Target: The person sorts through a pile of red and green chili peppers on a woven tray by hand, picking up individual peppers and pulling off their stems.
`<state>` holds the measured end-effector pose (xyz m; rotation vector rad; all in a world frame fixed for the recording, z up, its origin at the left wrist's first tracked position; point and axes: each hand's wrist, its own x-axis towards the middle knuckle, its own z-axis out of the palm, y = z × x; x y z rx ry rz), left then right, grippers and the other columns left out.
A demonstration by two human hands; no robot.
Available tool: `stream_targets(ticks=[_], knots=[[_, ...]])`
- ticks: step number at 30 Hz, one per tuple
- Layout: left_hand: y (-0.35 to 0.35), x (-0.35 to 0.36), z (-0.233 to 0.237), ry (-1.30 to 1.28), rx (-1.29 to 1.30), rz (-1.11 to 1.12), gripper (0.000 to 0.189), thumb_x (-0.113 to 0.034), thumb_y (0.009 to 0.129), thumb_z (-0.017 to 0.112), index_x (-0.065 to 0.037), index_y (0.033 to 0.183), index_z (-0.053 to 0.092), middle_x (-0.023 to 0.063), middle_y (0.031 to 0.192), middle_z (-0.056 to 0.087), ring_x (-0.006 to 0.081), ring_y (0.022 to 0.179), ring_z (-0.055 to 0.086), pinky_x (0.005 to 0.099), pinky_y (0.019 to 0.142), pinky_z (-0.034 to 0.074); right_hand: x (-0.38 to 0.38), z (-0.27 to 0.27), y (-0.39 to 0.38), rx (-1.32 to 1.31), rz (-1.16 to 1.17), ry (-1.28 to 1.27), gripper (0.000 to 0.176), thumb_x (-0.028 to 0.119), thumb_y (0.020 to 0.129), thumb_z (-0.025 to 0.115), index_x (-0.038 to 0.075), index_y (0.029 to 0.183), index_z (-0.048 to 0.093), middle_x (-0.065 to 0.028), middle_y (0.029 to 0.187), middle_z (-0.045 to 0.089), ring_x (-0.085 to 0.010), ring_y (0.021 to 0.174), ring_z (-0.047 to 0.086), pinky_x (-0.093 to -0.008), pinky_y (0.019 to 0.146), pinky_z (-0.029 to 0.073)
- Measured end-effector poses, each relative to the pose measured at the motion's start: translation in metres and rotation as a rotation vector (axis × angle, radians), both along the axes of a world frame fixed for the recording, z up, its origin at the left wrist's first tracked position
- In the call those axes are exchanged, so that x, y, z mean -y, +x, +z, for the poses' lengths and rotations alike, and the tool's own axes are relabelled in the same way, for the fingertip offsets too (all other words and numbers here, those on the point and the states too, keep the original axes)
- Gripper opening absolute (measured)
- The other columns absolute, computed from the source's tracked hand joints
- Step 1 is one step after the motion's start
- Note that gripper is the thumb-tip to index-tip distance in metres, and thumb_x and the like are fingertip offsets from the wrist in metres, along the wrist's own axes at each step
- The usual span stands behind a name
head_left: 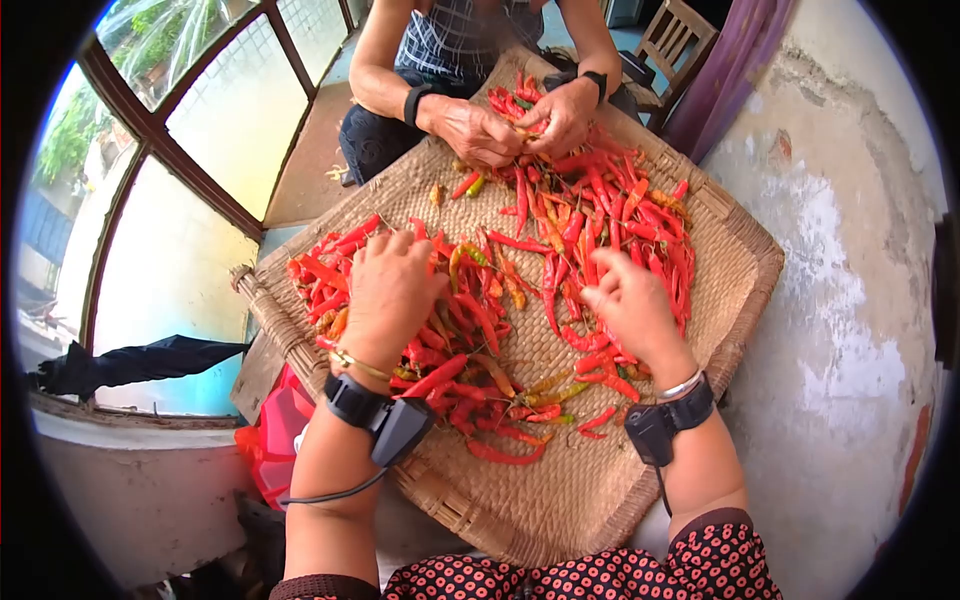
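Red peppers, a few of them orange or green, lie in two heaps on a woven tray (560, 490). My left hand (393, 290) rests over the left pepper heap (440, 380), fingers bent down and pressed together; what they may hold is hidden beneath them. Over the lower edge of the right pepper heap (600, 220) is my right hand (630, 300), its fingers curled and slightly apart, with no pepper visible between them. Each of my wrists carries a bracelet and a strapped black device.
Across the tray a person's two hands (515, 125) pinch at peppers near the far corner. Windows and a folded black umbrella (150, 365) are at the left, a red bag (280, 435) below them. A worn wall (820, 280) stands right, a wooden chair (675, 50) behind.
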<state>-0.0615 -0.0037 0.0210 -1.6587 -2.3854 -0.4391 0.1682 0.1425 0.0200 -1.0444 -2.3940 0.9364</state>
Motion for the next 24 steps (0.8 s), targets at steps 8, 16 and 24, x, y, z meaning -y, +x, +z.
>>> stream_targets(ticks=[8,16,24], knots=[[0.006,-0.003,-0.011,-0.287,0.039,0.029,0.060,-0.044,0.069,0.069,-0.012,0.118,0.054,0.0166,0.114,0.050,0.0339,0.102,0.052,0.0507,0.083,0.041,0.019,-0.017,-0.007,0.091,0.396,0.132,0.033,0.022,0.076,0.066,0.005,0.103,0.057,-0.0155,0.092,0.060,-0.0337,0.085,0.059,-0.0407,0.074,0.048],[0.029,-0.007,-0.011,-0.262,0.271,-0.242,0.044,-0.027,0.070,0.070,-0.010,0.109,0.059,0.0165,0.104,0.048,0.0315,0.091,0.056,0.0420,0.078,0.046,0.026,-0.026,-0.008,0.107,0.511,0.124,0.031,0.021,0.076,0.066,0.005,0.101,0.058,-0.0149,0.092,0.061,-0.0325,0.087,0.060,-0.0406,0.076,0.048],[0.053,-0.004,-0.024,-0.222,0.480,-0.489,0.027,-0.018,0.071,0.066,-0.002,0.092,0.062,0.0134,0.096,0.055,0.0297,0.090,0.056,0.0385,0.078,0.047,0.029,-0.022,-0.009,0.055,0.460,0.088,0.035,0.017,0.076,0.066,0.004,0.107,0.056,-0.0161,0.095,0.059,-0.0324,0.085,0.059,-0.0397,0.074,0.048]])
